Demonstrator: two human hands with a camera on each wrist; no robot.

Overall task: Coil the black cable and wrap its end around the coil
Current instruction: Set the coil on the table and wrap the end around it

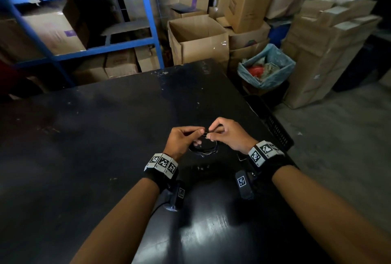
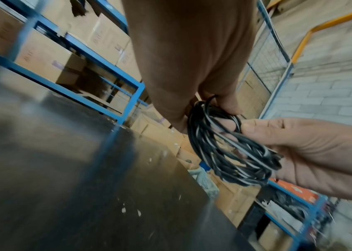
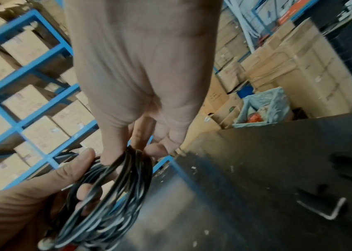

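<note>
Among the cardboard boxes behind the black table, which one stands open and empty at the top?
The open cardboard box just beyond the table's far edge, right of the blue shelf rack; the shelved boxes look closed.

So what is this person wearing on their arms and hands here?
Both forearms are bare, with no sleeves or gloves. Each wrist carries a black band ringed with white square tiles printed with black-and-white markers: left wrist band, right wrist band. A small black camera unit, also tagged with a marker, hangs under each band.
</note>
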